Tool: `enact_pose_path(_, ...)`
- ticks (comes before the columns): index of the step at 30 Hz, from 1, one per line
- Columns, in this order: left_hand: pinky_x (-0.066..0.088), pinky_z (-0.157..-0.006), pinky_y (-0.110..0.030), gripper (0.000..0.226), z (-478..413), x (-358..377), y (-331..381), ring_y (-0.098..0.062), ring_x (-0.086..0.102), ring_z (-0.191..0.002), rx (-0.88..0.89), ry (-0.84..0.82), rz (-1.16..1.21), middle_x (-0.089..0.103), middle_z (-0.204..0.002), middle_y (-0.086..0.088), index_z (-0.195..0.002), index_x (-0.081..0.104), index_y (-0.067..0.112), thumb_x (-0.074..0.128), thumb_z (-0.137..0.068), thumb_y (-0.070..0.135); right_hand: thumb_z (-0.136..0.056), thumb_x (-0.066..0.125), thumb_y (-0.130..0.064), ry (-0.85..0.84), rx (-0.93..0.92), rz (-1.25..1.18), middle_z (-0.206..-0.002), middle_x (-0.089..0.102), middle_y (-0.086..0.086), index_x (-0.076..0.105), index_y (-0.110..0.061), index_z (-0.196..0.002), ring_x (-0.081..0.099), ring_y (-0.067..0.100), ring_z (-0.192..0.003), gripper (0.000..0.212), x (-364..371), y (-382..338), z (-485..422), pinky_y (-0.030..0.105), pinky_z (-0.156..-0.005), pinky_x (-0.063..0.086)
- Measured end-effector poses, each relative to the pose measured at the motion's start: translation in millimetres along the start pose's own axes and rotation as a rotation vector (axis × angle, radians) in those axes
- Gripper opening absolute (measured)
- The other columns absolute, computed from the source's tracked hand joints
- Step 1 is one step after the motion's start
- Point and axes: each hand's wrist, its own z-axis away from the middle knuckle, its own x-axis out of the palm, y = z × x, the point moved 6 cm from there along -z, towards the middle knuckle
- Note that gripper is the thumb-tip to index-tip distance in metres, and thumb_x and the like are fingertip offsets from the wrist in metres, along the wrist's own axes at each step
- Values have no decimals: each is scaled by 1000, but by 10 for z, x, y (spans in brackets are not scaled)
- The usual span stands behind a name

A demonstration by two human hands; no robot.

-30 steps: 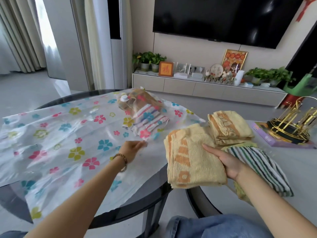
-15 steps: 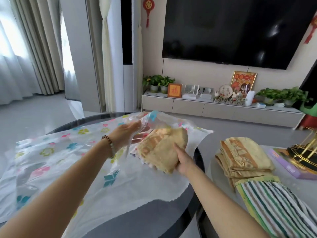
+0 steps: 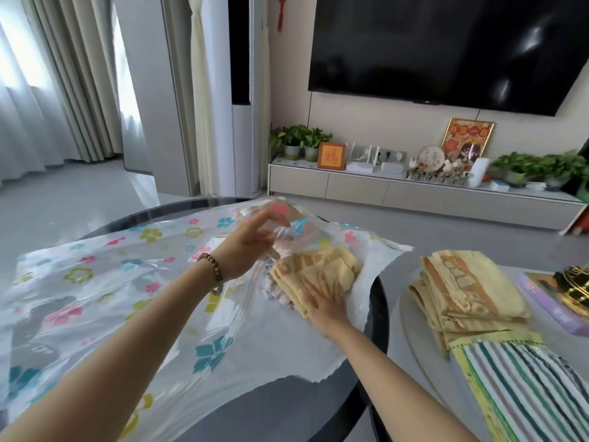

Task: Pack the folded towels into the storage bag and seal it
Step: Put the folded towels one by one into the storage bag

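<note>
A clear storage bag (image 3: 95, 282) printed with coloured flowers lies spread over the round dark table (image 3: 287, 406). My left hand (image 3: 251, 247) pinches and lifts the bag's upper film at its open mouth. My right hand (image 3: 322, 301) presses flat on a folded yellow towel (image 3: 318, 269) that lies in the mouth, on top of other folded cloth inside. More folded yellow towels (image 3: 462, 288) are stacked to the right, with a green-striped towel (image 3: 522, 387) in front of them.
A second grey round table (image 3: 411, 330) carries the towel stack, a purple box (image 3: 551, 307) and a gold rack (image 3: 573, 282) at the far right. Beyond stand a low TV cabinet (image 3: 382, 189) with plants and frames, and curtains at the left.
My right hand carried the yellow towel from the right-hand stack into the bag's mouth and now lies flat on it. My left hand rose from the bag's surface and lifted the upper film.
</note>
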Motion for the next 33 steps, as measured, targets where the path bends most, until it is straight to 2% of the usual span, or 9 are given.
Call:
enact_pose_path(3,54,-70,-22,48,47,101,35,-1,62,-66,-15,-58,-69,61,-109,-1,-105,58,26,32,-91,-13,-98,18,-49,-95,-18,-67,-160,-1,-6,16,-36,-148,-14,11,-146,52,-115,-46,86,40,-118,-10)
enact_pose_path(7,50,-72,-9,40,112,300,-5,9,59,-70,-74,-52,-13,63,-111,0,-115,59,21,44,-90,-6,-94,46,-42,-159,-41,-271,-154,26,-10,46,-38,-134,18,9,-144,40,-474,68,651,34,-117,16)
enact_pose_path(12,48,-71,-5,35,102,709,-30,-7,63,-82,-112,-26,-64,66,-104,8,-106,67,22,77,-72,18,-93,56,-22,-44,-26,-438,-124,61,-10,64,-36,-107,51,3,-121,21,-1117,413,1480,26,-108,36)
enact_pose_path(16,45,-66,0,36,50,1060,-38,-6,63,-76,-135,59,-5,65,-103,8,-105,68,17,78,-71,23,-84,66,-32,191,124,-405,-129,55,-9,59,-36,-114,44,11,-128,31,-1685,1056,2010,24,-96,34)
enact_pose_path(21,44,-76,-18,39,28,1479,-112,-13,64,-85,-205,99,-26,68,-107,4,-107,68,16,77,-72,30,-44,72,-74,220,575,-343,-154,23,3,21,-25,-146,28,22,-139,124,-2012,1982,2566,39,-108,32)
enact_pose_path(23,43,-77,-20,40,41,1610,-158,-13,64,-84,-225,105,-31,68,-108,2,-107,68,15,77,-72,31,-27,72,-80,167,690,-368,-158,15,4,10,-28,-148,25,28,-141,145,-1984,2265,2696,46,-111,31)
enact_pose_path(28,50,-90,-33,43,115,1768,-290,-17,65,-90,-294,99,-51,70,-102,1,-104,69,18,77,-68,39,-46,76,-70,118,737,-370,-157,20,7,4,-20,-150,28,28,-140,136,-1842,2483,2745,43,-112,31)
enact_pose_path(30,49,-90,-33,42,142,1795,-301,-17,65,-89,-299,92,-60,69,-104,1,-104,69,18,77,-68,40,-43,76,-71,152,766,-307,-155,22,11,5,-14,-149,27,30,-140,140,-1830,2523,2719,44,-111,31)
enact_pose_path(33,48,-89,-32,42,152,1808,-298,-18,65,-90,-293,100,-59,68,-108,1,-105,69,18,77,-69,38,-59,76,-61,258,829,-150,-152,25,17,12,-1,-145,28,33,-139,123,-1904,2527,2718,42,-109,33)
